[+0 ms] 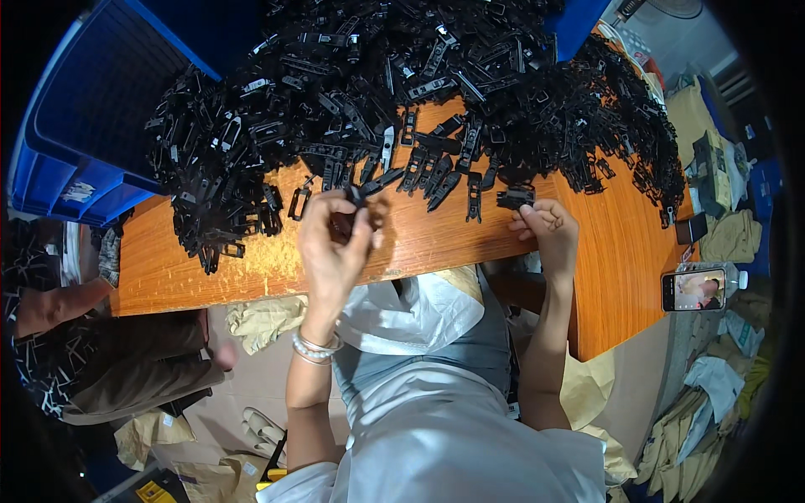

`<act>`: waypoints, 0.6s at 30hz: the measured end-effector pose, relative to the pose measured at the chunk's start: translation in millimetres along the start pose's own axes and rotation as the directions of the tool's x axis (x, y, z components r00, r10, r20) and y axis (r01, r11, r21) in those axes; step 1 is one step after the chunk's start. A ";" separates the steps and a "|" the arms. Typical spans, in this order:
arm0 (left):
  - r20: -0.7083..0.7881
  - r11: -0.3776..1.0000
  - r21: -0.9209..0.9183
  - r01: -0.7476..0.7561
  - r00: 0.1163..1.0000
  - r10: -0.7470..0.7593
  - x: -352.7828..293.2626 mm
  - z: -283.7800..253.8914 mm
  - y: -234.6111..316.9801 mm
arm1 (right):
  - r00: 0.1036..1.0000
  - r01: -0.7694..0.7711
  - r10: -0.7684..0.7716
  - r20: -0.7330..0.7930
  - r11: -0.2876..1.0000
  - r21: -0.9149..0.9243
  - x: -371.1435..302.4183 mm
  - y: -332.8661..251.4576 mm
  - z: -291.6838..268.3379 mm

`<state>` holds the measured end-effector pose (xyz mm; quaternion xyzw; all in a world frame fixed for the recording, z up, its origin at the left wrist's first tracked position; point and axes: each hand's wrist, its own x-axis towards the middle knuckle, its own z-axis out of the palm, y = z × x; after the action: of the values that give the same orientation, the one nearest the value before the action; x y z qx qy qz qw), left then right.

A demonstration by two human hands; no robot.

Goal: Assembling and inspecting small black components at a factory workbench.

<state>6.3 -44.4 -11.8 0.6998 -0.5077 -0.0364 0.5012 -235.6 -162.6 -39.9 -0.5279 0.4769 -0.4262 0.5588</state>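
My left hand (329,243), with a beaded bracelet at its wrist, is raised over the front of the wooden table (419,239). Thumb and forefinger pinch a small black plastic clip part (355,198), partly hidden by the fingers. Further right, my right hand (553,233) has its fingertips closed on another black clip part (515,196) near the table's surface. Between the hands, several long black clips (475,197) lie loose on the wood. Behind them spreads a large heap of black clip parts (335,109).
A blue crate (109,180) stands at the left, with more blue walls (579,29) behind the heap. Small black frames (625,117) pile up at the right. A phone (694,290) is beside the table's right edge. Another person's arm (63,306) rests at the left.
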 end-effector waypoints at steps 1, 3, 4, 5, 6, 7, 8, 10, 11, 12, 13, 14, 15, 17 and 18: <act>0.031 0.998 -0.069 0.004 1.000 -0.002 -4.7 8.0 0.7 | 1.000 0.000 0.000 -0.001 1.000 -0.001 -0.5 -0.5 1.2; 0.110 0.979 -0.182 0.091 0.991 -0.072 -13.9 23.9 9.8 | 1.000 0.009 -0.009 -0.006 0.996 -0.085 -0.4 -0.3 2.4; 0.195 0.964 -0.226 0.142 0.976 -0.098 -18.7 30.8 9.8 | 1.000 0.009 -0.010 -0.006 0.996 -0.085 0.6 0.7 1.5; 0.207 0.968 -0.215 0.128 0.975 -0.083 -21.4 34.2 17.9 | 1.000 0.009 -0.008 0.012 0.995 -0.098 1.3 2.1 1.3; 0.237 0.974 -0.206 0.090 0.971 -0.040 -26.2 41.6 18.9 | 1.000 0.009 -0.006 0.031 0.994 -0.111 2.0 3.0 1.5; 0.268 0.979 -0.198 0.052 0.963 0.003 -30.6 49.1 19.6 | 0.999 0.009 -0.005 0.034 0.994 -0.110 3.1 3.1 3.0; 0.399 0.964 -0.233 0.131 0.917 -0.028 -29.3 53.1 30.5 | 0.999 0.025 -0.023 0.024 0.995 -0.101 4.0 0.7 2.6; 0.518 0.945 -0.247 0.215 0.853 -0.059 -31.8 65.2 42.9 | 0.999 0.041 -0.039 0.024 0.995 -0.087 5.2 0.4 6.8; 0.514 0.926 -0.338 0.169 0.857 0.031 -33.5 77.6 43.4 | 0.998 0.045 -0.042 0.041 0.996 -0.075 6.1 -0.3 8.9; 0.502 0.896 -0.426 0.122 0.856 0.122 -32.7 87.6 42.3 | 0.997 0.051 -0.047 0.057 0.997 -0.063 7.1 -1.0 10.6; 0.500 0.896 -0.427 0.120 0.857 0.123 -29.9 94.1 40.2 | 0.997 0.053 -0.050 0.059 0.997 -0.062 6.5 -2.8 12.4; 0.539 0.875 -0.448 0.182 0.836 0.102 -25.6 99.7 38.9 | 0.995 0.021 -0.013 0.096 0.997 -0.079 4.2 -5.2 13.1; 0.577 0.851 -0.466 0.244 0.812 0.082 -21.0 103.6 37.4 | 0.991 -0.011 0.024 0.133 0.995 -0.097 2.9 -6.5 13.7; 0.595 0.859 -0.459 0.225 0.797 0.110 -12.8 103.4 35.0 | 0.991 -0.026 0.038 0.125 0.995 -0.095 3.1 -3.3 13.7; 0.627 0.870 -0.428 0.245 0.774 0.091 -9.8 102.5 37.1 | 0.992 -0.041 0.052 0.119 0.995 -0.093 3.3 -1.8 13.2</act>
<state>-80.8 -104.5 -39.6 0.5185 -0.5891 -0.4153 0.4601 -222.0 -163.5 -38.5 -0.5661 0.4732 -0.3583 0.5720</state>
